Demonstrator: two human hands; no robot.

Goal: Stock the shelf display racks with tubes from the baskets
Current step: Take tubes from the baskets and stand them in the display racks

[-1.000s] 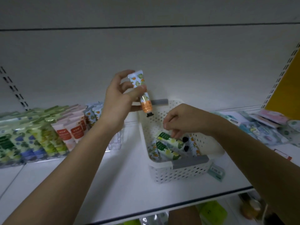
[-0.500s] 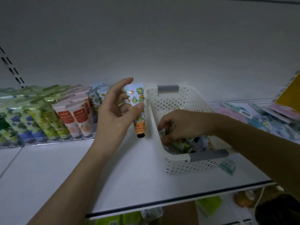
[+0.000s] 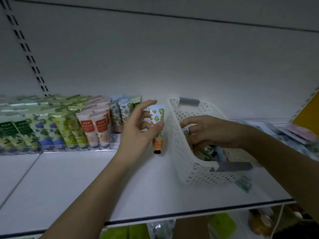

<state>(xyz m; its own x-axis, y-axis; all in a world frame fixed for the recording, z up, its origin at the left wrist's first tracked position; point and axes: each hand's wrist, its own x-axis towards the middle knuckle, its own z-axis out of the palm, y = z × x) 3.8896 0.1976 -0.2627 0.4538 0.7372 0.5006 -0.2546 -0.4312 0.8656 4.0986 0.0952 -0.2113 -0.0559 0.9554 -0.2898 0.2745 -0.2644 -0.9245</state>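
My left hand (image 3: 138,131) pinches an orange-flowered tube (image 3: 157,130), cap down, just above the shelf between the rack and the basket. The clear display rack (image 3: 110,144) at the back left holds rows of upright tubes: green, blue, yellow, pink, and matching orange-flowered ones (image 3: 120,114) at its right end. My right hand (image 3: 210,131) reaches into the white perforated basket (image 3: 183,149), fingers curled around a tube (image 3: 185,131) among several loose tubes (image 3: 208,150) inside; most of that tube is hidden.
The white shelf (image 3: 86,187) has a dark front edge. Flat pastel packages (image 3: 300,135) lie at the far right beside a yellow panel (image 3: 309,109). A small teal tag (image 3: 243,183) sits by the basket's front corner. More goods show on the shelf below.
My left hand lowered the orange-flowered tube and carried it toward the rack's right end. My right hand dug deeper into the basket. The camera tilted and shifted.
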